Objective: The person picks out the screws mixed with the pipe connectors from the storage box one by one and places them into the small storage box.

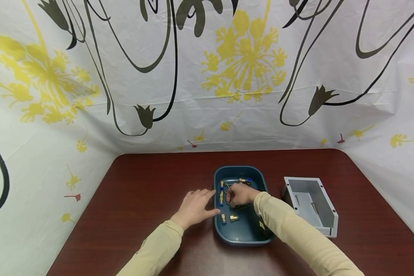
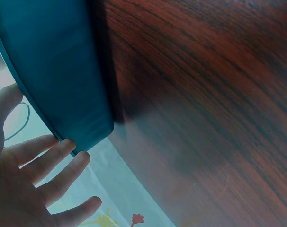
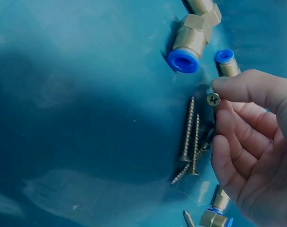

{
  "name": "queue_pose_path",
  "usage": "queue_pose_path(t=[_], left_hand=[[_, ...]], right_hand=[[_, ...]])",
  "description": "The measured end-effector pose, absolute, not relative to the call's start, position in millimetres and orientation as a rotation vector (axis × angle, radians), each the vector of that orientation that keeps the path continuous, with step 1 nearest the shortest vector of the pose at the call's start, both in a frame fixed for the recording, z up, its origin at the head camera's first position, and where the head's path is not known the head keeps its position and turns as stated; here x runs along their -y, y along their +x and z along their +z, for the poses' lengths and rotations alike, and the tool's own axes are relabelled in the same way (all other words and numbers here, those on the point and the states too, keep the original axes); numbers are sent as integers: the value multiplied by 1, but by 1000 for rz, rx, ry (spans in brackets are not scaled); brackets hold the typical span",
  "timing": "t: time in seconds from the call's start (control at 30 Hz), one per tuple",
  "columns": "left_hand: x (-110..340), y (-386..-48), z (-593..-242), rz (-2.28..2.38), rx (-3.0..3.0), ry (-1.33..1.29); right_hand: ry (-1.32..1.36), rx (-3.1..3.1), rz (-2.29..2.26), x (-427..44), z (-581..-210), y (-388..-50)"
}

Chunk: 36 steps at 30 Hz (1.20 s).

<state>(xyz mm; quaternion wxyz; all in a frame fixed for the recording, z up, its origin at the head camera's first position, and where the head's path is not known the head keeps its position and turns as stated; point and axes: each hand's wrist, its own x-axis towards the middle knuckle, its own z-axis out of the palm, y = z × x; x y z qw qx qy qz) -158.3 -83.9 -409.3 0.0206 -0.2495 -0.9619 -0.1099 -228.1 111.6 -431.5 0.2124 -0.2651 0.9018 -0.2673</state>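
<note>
A blue tray [image 1: 243, 232] holds brass fittings and screws. Inside it, the right hand [image 1: 241, 194] pinches a screw [image 3: 213, 99] between thumb and fingers, its cross-slot head facing the right wrist camera. Several long screws [image 3: 189, 130] lie in the tray beside the fingertips of the right hand [image 3: 252, 123]. A brass fitting with a blue collar [image 3: 190, 42] lies above them in that view. The left hand [image 1: 196, 207], fingers spread, touches the tray's left rim; in the left wrist view the fingertips of this hand [image 2: 44, 175] rest along the rim.
A grey open box [image 1: 326, 203] stands right of the tray, with a couple of screws [image 1: 314, 208] on its floor. Both stand on a dark red-brown table [image 1: 141, 191]. A white patterned cloth [image 1: 193, 92] hangs behind and beside the table.
</note>
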Motion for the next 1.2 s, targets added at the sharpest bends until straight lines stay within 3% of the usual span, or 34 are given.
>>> queue_pose_path(t=[1.2], left_hand=[[82,-159,-410,-347,2998,-757]], right_hand=[[-883,-2436,-804,-141,-365,-238]])
